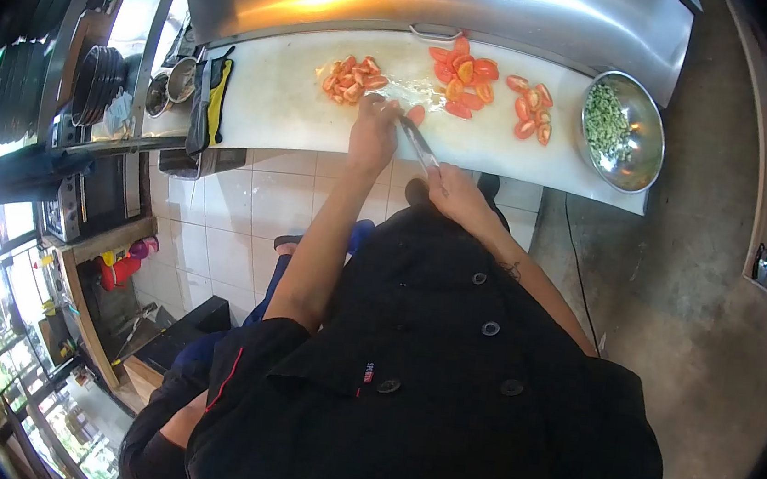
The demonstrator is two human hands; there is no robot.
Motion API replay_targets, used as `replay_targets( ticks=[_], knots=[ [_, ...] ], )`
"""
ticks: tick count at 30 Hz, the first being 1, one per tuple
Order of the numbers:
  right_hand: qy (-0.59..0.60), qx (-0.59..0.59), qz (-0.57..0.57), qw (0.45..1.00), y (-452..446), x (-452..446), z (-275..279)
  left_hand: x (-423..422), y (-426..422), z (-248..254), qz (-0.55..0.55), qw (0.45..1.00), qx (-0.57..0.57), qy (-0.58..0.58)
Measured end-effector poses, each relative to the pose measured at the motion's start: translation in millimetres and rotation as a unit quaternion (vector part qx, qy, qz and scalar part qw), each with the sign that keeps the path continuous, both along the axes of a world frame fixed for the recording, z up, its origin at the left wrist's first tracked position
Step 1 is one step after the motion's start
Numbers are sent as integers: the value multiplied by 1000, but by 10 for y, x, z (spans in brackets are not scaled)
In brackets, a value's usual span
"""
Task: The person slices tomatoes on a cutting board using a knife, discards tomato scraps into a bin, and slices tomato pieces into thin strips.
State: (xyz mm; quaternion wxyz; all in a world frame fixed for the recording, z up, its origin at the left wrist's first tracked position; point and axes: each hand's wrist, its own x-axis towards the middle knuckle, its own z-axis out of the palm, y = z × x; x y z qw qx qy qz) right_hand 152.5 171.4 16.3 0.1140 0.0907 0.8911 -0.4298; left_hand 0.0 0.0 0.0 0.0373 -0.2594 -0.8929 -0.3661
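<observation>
My right hand [454, 194] grips a knife [419, 144] by its handle, the blade slanting up and left across the white cutting board [275, 114]. Close to the blade's tip is my left hand [375, 132], its fingers curled together; what they pinch is hidden. A single tomato piece [416, 114] lies just right of these fingers. Beyond my left hand sits a pile of cut tomato wedges [353, 80]. Farther right, flatter tomato pieces [462, 72] are spread out, with another group of tomato pieces [532, 111] beside them. Wet juice glistens between the piles.
A steel bowl [645, 163] of chopped green vegetable [605, 122] stands at the board's right end. A black-and-yellow item [217, 99] lies at the left end, near small metal containers [180, 81]. Another person's dark sleeve [156, 439] shows at lower left. A cable [581, 268] hangs down right.
</observation>
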Motion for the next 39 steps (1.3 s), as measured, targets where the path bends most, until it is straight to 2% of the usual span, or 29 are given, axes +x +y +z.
replay_targets(
  ticks=[2,3,5,6,8,9,11,13,14,18,21,22,23,25,26,28,29,30,35,39],
  knots=[
    [-26,-25,47,998,31,-15,49,-77,-66,107,-28,999,-27,20],
    [-50,-9,46,998,300,282,143,139,127,74,-28,1000,-9,-3],
    [1,-33,27,999,387,395,272,8,1,150,-63,994,-70,59],
    [1,-35,27,999,418,390,457,-143,-86,2,-41,992,-77,90],
    [-45,-93,-38,994,496,422,874,-407,-217,24,28,988,-103,113],
    [-46,-94,-42,994,518,480,902,-483,-210,84,74,985,-107,118],
    [-28,-83,-143,986,622,549,938,-489,-131,115,85,986,-92,110],
    [7,-69,-175,982,749,680,738,-260,80,257,22,999,16,21],
    [-10,-51,-199,979,823,741,692,-135,212,288,33,996,-7,-82],
    [-44,-28,-271,961,953,858,754,-130,465,-67,-35,990,-62,-121],
    [-42,-18,-296,954,1001,934,828,-286,681,-70,-46,983,5,-179],
    [-41,-17,-300,953,1026,955,822,-351,779,81,-42,975,7,-218],
    [-49,-26,-317,947,1037,983,799,-369,894,197,-46,975,8,-218],
    [-57,-36,-338,939,1044,1047,721,-316,1176,386,31,993,115,-1],
    [-66,-29,-357,931,1062,1093,663,-224,1298,500,-8,997,80,-4],
    [-74,-22,-372,925,1092,1140,593,-63,1581,333,-145,984,65,-84],
    [-69,-30,-385,920,1094,1164,580,113,1727,465,-167,971,16,-171],
    [-63,-37,-397,915,1101,1176,570,288,1875,251,-178,979,20,-95],
    [-60,-22,-404,913,1148,1202,598,556,2143,83,-242,964,-50,-95],
    [-67,-19,-416,907,1165,1228,630,524,1946,71,-259,956,-84,-106]
  ],
)
